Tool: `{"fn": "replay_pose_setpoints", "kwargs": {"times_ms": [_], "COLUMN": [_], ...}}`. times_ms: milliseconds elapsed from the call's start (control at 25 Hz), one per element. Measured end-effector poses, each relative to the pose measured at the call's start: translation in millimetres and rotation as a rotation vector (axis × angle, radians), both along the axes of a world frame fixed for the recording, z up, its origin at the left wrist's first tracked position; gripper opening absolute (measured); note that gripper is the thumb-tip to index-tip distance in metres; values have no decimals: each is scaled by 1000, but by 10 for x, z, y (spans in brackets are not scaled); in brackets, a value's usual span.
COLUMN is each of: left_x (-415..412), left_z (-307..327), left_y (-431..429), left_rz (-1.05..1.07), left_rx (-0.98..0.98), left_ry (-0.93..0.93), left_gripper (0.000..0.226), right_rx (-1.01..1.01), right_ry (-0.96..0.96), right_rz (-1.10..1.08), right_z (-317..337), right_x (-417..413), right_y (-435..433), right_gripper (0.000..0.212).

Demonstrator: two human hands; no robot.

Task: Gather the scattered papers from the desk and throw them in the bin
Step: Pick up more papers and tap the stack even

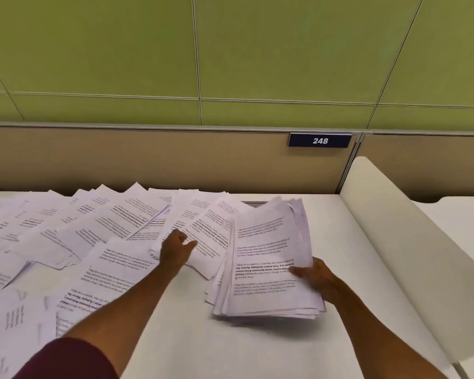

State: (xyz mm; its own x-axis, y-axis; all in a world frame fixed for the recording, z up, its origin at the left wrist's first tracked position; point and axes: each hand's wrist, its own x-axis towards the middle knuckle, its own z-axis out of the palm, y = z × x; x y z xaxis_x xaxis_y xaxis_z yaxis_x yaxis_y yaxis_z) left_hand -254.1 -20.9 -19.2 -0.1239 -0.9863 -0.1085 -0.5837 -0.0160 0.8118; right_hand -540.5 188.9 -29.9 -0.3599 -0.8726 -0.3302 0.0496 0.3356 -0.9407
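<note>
Honestly the big risk is on the left: the scattered papers (66, 228) overlap right out to the near-left edge of the bench (203, 346), so a quick drag could slide some off onto the floor. The left hand (177, 250) has its fingers curled onto the fanned sheets (203, 231) in the middle, pinching them, and a tug could pull the neighbours along crooked. Right of that, the stack (268, 258) is tilted up off the bench, with the right hand (314, 279) gripping its right edge, thumb on top. It's uneven, so pages could slip out the bottom. Most papers lie left of both hands. No bin in view.
</note>
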Motion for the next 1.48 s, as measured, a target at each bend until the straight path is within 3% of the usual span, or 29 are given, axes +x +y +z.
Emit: {"fn": "replay_pose_setpoints", "kwargs": {"times_ms": [120,160,360,480,600,760,960,1080,1320,1440,1480], "left_x": [319,367,376,344,312,250,364,441,444,283,231], "left_z": [-179,-228,-276,-280,-320,-420,-279,-63,43,-98,-171], "left_y": [-337,-452,-749,-882,-932,-917,-906,-923,-559,-63,107], "left_rz": [54,54,178,179,40,40,178,208,-21,-200,-267], "left_rx": [31,65,305,399,468,566,242,176,331,475,525], "left_ry": [-232,-285,-61,66,252,386,435,592,745,637,572], "left_gripper": [60,70,91,77,48,52,51,53,53,52,52], "right_rx": [90,100,188,186,204,207,180,140,151,131,53], "right_ry": [-39,-35,23,20,44,48,56,52,8,-97,-179], "right_rz": [-4,-21,-131,-170,-211,-244,-268,-248,-238,-282,-287], "right_z": [-205,-249,-207,-202,-203,-228,-247,-265,-205,-206,-226], "right_x": [49,51,129,177,195,226,257,272,338,311,290], "right_y": [27,5,-109,-95,-106,-119,-92,-88,-87,-96,-108], "right_gripper": [84,91,53,31,27,20,22,31,31,81,83]}}
